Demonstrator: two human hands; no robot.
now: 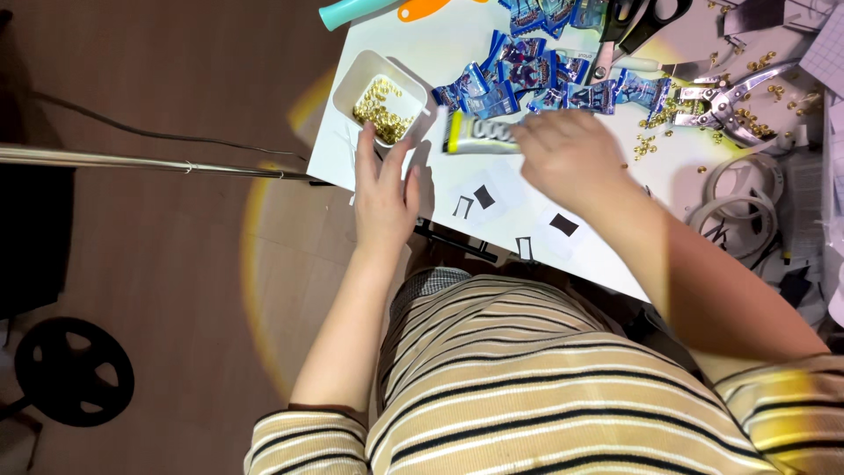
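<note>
Hands are working over a white table seen from above. The left hand is lying flat near the table's edge with fingers spread wide and holding nothing, its fingertips reaching up to the near rim of a small white square tray that is holding a heap of gold eyelets. The right hand is curling loosely over the end of a glue tube, a grey tube with a yellow band at its left end, lying on its side just right of the tray; whether the fingers are actually gripping it I cannot tell.

Just beyond the tube, a scatter of small blue foil sachets is sprawling across the middle of the table, shiny, rectangular, overlapping one another. Right of them, metal eyelet pliers are lying among loose gold eyelets. Black-handled scissors are resting at the far edge. Small black squares on white paper slips are lying near the table's front edge, between the two hands and the striped sweater. White tape rolls are sitting at the right.
</note>
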